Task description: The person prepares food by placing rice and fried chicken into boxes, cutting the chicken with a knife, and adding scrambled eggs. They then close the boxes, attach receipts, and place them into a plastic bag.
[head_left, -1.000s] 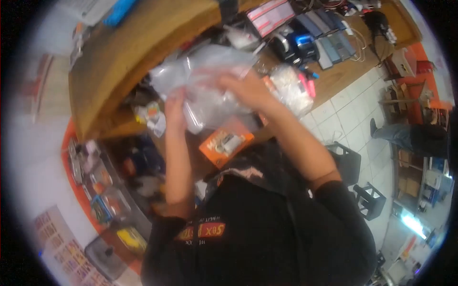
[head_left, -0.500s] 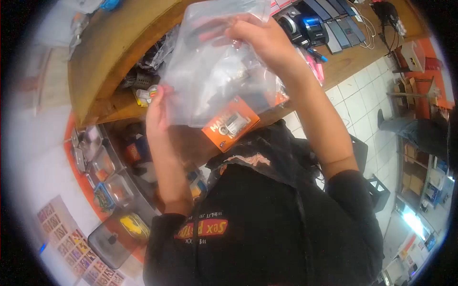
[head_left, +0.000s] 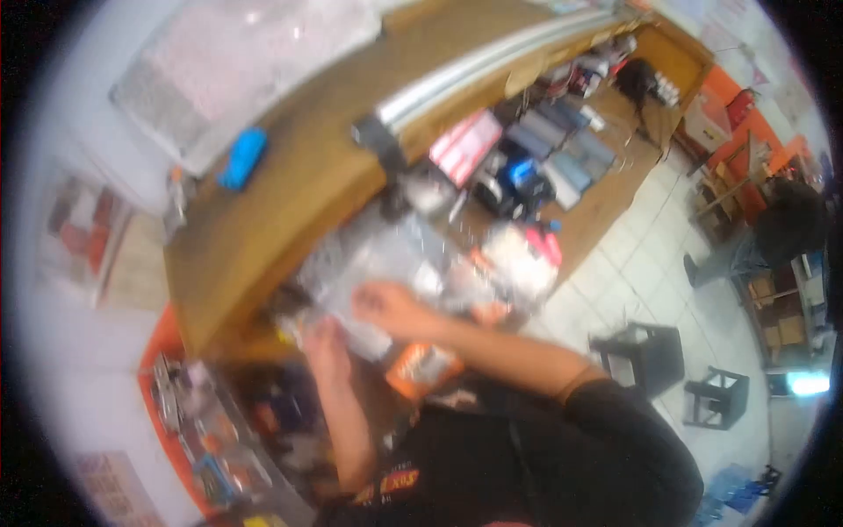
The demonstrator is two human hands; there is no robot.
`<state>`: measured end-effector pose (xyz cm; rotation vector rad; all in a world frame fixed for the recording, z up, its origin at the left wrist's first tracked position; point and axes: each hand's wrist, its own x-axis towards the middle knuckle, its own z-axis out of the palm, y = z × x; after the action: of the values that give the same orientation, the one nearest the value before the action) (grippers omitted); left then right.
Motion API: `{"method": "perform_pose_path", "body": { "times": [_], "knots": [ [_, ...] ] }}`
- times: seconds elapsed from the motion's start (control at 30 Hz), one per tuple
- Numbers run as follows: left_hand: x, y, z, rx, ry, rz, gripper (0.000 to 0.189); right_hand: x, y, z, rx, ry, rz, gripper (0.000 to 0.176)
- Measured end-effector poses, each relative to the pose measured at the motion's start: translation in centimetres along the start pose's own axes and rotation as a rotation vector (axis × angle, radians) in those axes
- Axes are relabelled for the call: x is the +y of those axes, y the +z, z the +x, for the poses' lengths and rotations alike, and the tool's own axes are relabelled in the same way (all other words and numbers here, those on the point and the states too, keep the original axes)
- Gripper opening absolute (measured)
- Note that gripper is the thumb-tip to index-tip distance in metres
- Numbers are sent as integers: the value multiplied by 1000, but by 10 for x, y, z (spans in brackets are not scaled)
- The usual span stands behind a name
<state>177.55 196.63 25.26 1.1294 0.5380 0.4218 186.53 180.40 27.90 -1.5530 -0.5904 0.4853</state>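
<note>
The view is smeared by motion. My left hand (head_left: 327,344) is closed at the left edge of a clear plastic bag (head_left: 362,335), low over the cluttered counter. My right hand (head_left: 386,309) is over the same bag, a little above and to the right; its fingers are too blurred to read. Close to my body, below the right forearm, stands an orange box (head_left: 423,369) with white lettering. More crumpled clear plastic (head_left: 399,250) lies beyond my hands.
Past the hands is a wooden ledge (head_left: 290,167) with a blue object (head_left: 242,158). Phones (head_left: 562,145), a dark device (head_left: 518,180) and a red-and-white box (head_left: 465,145) lie on the counter. Black stools (head_left: 645,356) stand on the tiled floor, and another person (head_left: 781,228) is at the right.
My view has swung, showing more of the ledge and floor. The plastic bag, earlier raised and spread between both hands, is now lower, and my hands are closer together.
</note>
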Motion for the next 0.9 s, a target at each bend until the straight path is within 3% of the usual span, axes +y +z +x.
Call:
{"method": "perform_pose_path", "body": {
  "times": [0.07,0.17,0.23,0.57,0.9],
  "knots": [
    [-20,-21,13,-113,63,-21,10,2,14,-2,12,-59,-17,34],
    [-17,7,8,-40,229,77,6,14,22,4,-1,27,95,29],
    [-6,26,-1,106,218,201,10,14,19,6,-1,10,77,25],
    [-13,6,-6,127,86,97,14,55,33,14,-68,-24,148,16],
    [-6,5,-10,121,152,387,18,48,33,12,-62,25,54,20]
  ]
}}
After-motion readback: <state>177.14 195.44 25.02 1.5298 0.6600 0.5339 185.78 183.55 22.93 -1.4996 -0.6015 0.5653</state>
